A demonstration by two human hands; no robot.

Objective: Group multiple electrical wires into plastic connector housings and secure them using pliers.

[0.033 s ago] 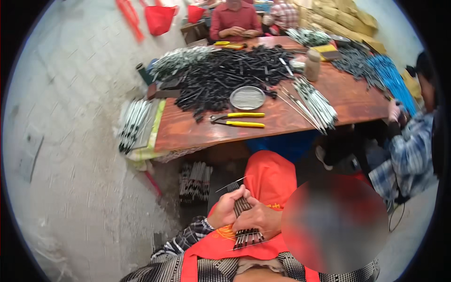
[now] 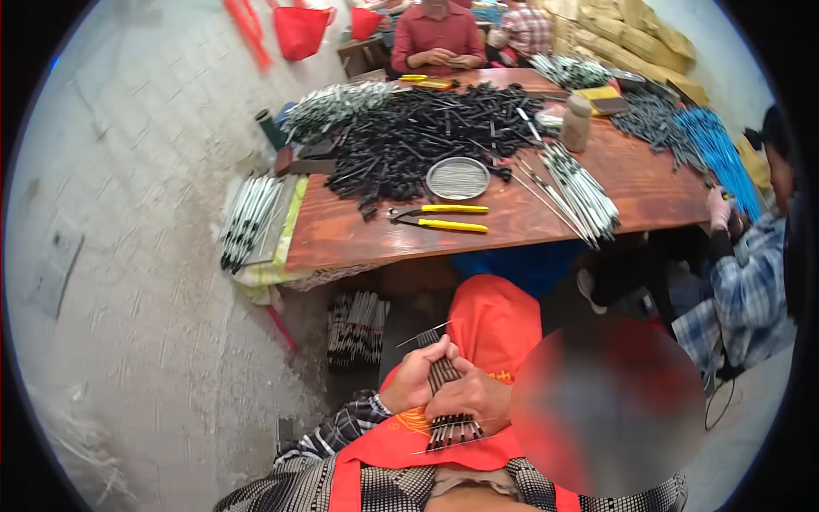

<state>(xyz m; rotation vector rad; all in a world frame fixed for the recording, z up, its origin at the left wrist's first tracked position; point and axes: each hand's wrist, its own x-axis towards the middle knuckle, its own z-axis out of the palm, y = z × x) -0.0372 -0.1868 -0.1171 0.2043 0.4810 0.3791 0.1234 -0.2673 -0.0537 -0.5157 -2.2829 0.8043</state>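
Note:
Over my lap, a flat fan of thin black-and-silver rods lies between my two hands. My left hand is closed round its upper left side. Wrapped over the middle and lower part is my right hand, whose fingers are partly hidden. Black tips spread out below the right hand. A thin wire crosses the upper end of the rods, and another crosses near the lower tips. Beneath my hands spreads a red apron.
The wooden table ahead bears a heap of black parts, a round dish of pins, yellow-handled pincers, white rods and a bottle. Co-workers sit opposite and at the right. Bundled rods stand under the table.
The whole scene has shifted slightly right in the picture. Both hands keep the same hold on the rods.

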